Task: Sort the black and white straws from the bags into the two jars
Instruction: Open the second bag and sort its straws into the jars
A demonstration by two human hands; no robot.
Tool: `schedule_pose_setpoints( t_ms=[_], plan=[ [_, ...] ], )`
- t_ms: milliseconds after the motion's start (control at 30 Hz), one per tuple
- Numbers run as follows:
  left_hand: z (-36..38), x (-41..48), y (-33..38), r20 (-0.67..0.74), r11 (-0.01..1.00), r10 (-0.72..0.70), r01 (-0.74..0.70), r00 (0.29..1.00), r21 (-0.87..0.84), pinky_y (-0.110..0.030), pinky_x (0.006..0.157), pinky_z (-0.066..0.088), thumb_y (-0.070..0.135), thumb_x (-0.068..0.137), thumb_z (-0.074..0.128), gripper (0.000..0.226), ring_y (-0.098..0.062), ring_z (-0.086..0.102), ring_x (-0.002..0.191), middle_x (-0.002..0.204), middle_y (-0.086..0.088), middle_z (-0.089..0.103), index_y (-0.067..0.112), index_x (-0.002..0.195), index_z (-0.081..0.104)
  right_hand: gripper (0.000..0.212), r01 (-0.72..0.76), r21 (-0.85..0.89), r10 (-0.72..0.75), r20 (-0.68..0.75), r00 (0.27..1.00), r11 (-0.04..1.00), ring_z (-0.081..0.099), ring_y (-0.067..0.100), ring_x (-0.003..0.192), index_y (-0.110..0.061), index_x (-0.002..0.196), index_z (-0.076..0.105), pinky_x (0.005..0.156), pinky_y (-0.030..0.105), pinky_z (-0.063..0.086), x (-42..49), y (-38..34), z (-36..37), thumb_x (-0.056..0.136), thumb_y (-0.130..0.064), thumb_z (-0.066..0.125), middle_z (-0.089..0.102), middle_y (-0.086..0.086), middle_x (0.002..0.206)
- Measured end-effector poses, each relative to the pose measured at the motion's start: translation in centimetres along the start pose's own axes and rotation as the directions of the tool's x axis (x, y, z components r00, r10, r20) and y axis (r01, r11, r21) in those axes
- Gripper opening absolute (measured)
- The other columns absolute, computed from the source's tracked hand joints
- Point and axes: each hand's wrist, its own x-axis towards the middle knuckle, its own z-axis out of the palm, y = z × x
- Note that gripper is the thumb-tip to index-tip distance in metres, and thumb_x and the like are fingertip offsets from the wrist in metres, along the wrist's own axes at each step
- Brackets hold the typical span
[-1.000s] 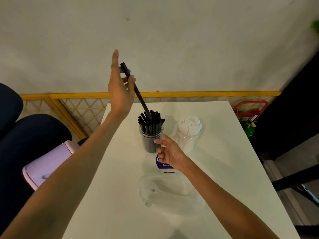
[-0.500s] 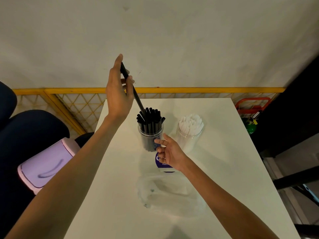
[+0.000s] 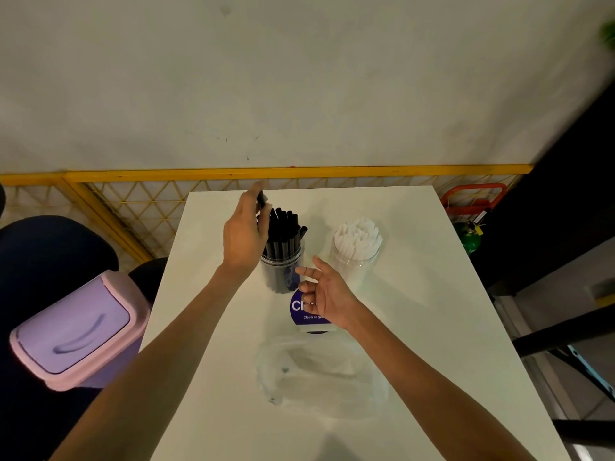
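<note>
A clear jar [image 3: 282,271] packed with black straws [image 3: 287,227] stands mid-table. To its right a second clear jar [image 3: 354,264] holds white straws [image 3: 357,235]. My left hand [image 3: 244,236] is just left of the black jar's mouth and pinches one black straw [image 3: 261,198], whose top end shows above my fingers while its lower part sits among the others. My right hand [image 3: 324,294] hovers in front of the two jars, fingers loosely spread, holding nothing. An emptied clear plastic bag [image 3: 319,374] lies flat on the white table [image 3: 432,327] near me.
A purple and white label card [image 3: 307,316] lies under my right hand. A lilac and pink swing-lid bin [image 3: 75,331] stands left of the table beside a dark chair. A yellow mesh fence [image 3: 133,201] runs behind. Red and green items [image 3: 472,224] sit at the right.
My left hand has come down from high above the jar, lowering the black straw into the black jar. My right hand has stayed in front of the jars, opening slightly.
</note>
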Motion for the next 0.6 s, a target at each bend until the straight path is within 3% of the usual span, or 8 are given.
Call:
schedule_pose_setpoints(
  t_ms=[100,200,267,500,600],
  plan=[
    [0.9,-1.9,-1.4,0.078,0.992,0.02,-0.03,0.997,0.125,-0.038,0.074,0.052,0.017,0.097,0.046,0.032,-0.027,0.064,0.088,0.111,-0.009,0.064,0.009,0.128,0.05,0.036,-0.003,0.001,0.003,-0.009,1.0,1.0,0.045,0.009,0.042,-0.015,0.091,0.06,0.046,0.017,0.042,0.3,0.1,0.0,0.096,-0.046,0.041,0.053,-0.002,0.053],
    [1.8,-3.6,-3.0,0.223,0.949,0.088,-0.15,0.971,0.278,-0.041,0.101,0.039,0.028,0.1,0.03,0.041,-0.032,0.057,0.114,0.122,-0.013,0.061,0.006,0.124,0.056,0.035,-0.005,-0.01,0.005,-0.022,1.0,1.0,0.045,0.008,0.041,-0.016,0.094,0.059,0.046,0.017,0.041,0.9,0.3,0.3,0.096,-0.045,0.042,0.053,-0.002,0.054],
    [2.1,-4.4,-3.7,0.299,0.925,0.077,-0.18,0.951,0.334,-0.042,0.108,0.03,0.036,0.101,0.016,0.055,-0.03,0.047,0.127,0.131,-0.013,0.056,0.007,0.126,0.055,0.033,0.003,-0.01,-0.003,-0.034,0.999,1.0,0.045,0.008,0.043,-0.016,0.094,0.06,0.045,0.017,0.042,1.1,0.4,0.3,0.096,-0.044,0.042,0.054,-0.002,0.056],
    [1.9,-3.7,-2.8,0.307,0.931,0.046,-0.152,0.951,0.333,-0.036,0.114,0.014,0.042,0.099,0.017,0.056,-0.024,0.018,0.141,0.15,-0.014,0.029,0.01,0.141,0.035,0.03,0.011,0.009,-0.01,-0.1,0.995,1.0,0.044,0.011,0.057,-0.017,0.091,0.062,0.047,0.018,0.045,1.4,0.7,0.3,0.095,-0.042,0.045,0.056,0.0,0.062],
    [2.2,-3.2,-2.6,0.397,0.914,-0.003,-0.159,0.918,0.374,-0.035,0.114,0.009,0.052,0.095,0.006,0.069,-0.026,0.018,0.142,0.151,-0.013,0.028,0.009,0.143,0.033,0.031,0.007,0.016,-0.005,-0.117,0.993,1.0,0.045,0.011,0.058,-0.017,0.091,0.063,0.046,0.017,0.045,1.4,0.8,0.3,0.096,-0.042,0.044,0.058,-0.001,0.06]
  ],
)
